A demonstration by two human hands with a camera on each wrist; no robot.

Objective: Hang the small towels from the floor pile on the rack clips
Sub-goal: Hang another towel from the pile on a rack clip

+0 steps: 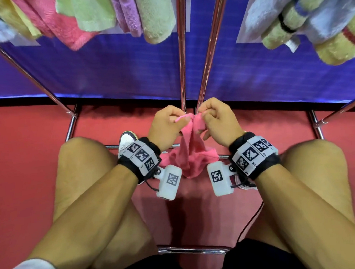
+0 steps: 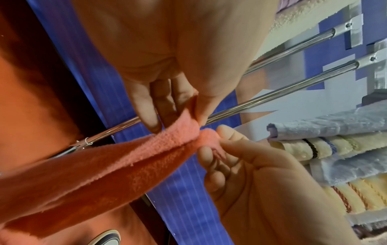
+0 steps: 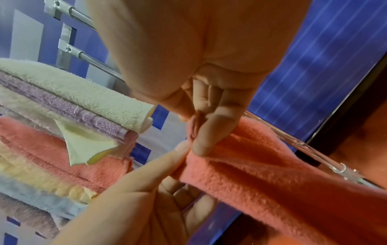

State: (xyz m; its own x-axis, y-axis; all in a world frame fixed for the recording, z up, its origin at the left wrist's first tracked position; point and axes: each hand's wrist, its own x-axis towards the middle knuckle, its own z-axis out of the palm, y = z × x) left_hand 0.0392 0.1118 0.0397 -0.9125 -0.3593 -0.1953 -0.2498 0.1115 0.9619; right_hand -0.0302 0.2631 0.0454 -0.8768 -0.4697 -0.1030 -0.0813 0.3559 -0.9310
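I note both hands, left hand (image 1: 167, 124) and right hand (image 1: 218, 120), pinching pink towel (image 1: 190, 154) below rack (image 1: 181, 49); many hung, pile apparently unseen.

Hands: I count two, my left hand (image 1: 167, 124) and right hand (image 1: 218, 120), both pinching the pink towel (image 1: 192, 154).
Held towels: I count one, that pink towel.
Chrome uprights: I see two poles (image 1: 181, 49) rising just behind the pink towel.
Hung towels left of the poles: about six (image 1: 99, 11).
Hung towels right of the poles: several; I cannot tell exactly (image 1: 303, 16).
Wrist bands: two (image 1: 141, 156).
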